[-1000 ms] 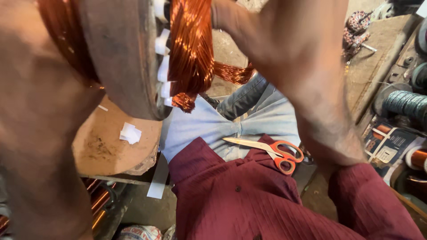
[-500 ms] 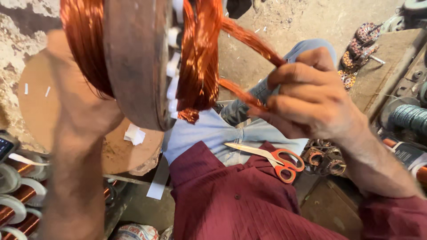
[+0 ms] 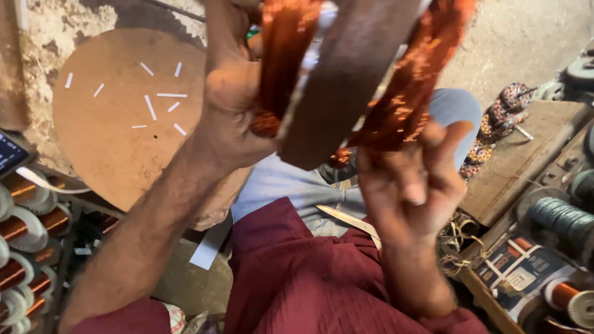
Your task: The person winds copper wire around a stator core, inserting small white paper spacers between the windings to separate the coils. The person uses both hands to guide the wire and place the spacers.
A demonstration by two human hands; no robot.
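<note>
Left hand [image 3: 232, 102] wraps left side of motor stator [image 3: 346, 80], fingers curled round copper winding [image 3: 288, 68] there. Right hand [image 3: 411, 185] sits under lower right, fingers spread and half open, tips pressing up into other copper coil [image 3: 411, 93]; thumb side blurry, so real pinch or not, can't tell. Stator is up high, right in front of camera, above lap; dark iron core tilts from lower left to upper right between hands. Left hand carries it, pretty much. Scissors [image 3: 352, 222] lie on lap below, near right wrist. Round board [image 3: 124, 130] with white paper strips [image 3: 162, 99] at left.
</note>
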